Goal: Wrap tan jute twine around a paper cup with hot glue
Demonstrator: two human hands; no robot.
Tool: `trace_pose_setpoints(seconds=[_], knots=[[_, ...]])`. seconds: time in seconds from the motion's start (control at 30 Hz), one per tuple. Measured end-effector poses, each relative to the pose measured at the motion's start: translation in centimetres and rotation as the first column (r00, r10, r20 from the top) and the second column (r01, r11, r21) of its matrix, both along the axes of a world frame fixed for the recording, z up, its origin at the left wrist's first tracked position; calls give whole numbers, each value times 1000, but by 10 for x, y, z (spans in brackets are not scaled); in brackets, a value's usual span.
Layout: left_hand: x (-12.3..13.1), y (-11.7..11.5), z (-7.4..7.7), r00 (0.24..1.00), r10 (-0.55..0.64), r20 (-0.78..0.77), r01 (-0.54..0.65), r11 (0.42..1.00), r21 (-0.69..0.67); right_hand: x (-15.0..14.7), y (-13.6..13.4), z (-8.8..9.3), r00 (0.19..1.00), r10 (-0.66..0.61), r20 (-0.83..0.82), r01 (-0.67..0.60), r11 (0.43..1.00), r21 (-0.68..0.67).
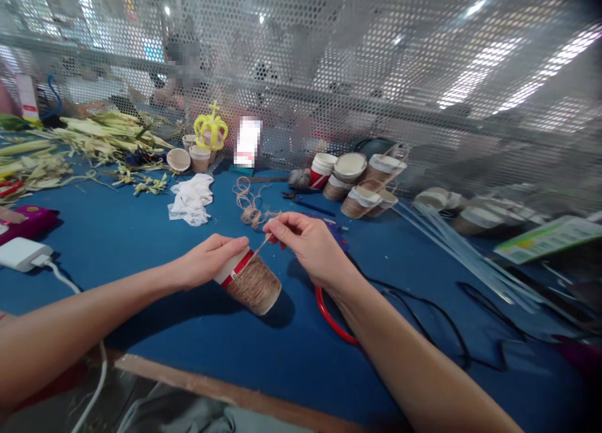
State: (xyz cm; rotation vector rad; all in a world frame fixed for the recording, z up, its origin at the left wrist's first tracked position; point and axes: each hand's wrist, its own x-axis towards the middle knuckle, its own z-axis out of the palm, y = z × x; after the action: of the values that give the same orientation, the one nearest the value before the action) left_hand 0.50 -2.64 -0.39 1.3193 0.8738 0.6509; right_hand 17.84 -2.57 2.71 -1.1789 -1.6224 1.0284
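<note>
1. Brown twine (254, 287) wraps most of the tilted cup (237, 270), just below mid-frame; laying each turn snugly against the last should avoid gaps.
2. Left hand (211, 259) grips the cup's white end, at its left; a steady, light hold seems wise.
3. Right hand (308, 241) pinches the strand (261, 246), up and right of the cup; even tension looks best.
4. Loose coils (253, 216) lie beyond, mid-frame on the bench (169, 332).

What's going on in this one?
The left hand holds a tilted cup, mostly wrapped in twine, over the blue table; the right hand pinches the strand running off it. A red-and-white band at one end is bare. Loose twine lies just beyond, and more cups sit farther back.
</note>
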Motion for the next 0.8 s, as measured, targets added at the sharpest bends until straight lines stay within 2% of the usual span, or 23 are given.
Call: trace_pose_setpoints(seconds=[0.3, 0.8], knots=[[1, -5, 4, 998, -37, -60, 43, 993, 110, -2, 1, -4, 1000, -12, 27, 12, 1000, -12], [-3, -9, 1, 998, -36, -50, 43, 988, 150, -7, 1, -12, 995, 37, 97, -34, 999, -30]])
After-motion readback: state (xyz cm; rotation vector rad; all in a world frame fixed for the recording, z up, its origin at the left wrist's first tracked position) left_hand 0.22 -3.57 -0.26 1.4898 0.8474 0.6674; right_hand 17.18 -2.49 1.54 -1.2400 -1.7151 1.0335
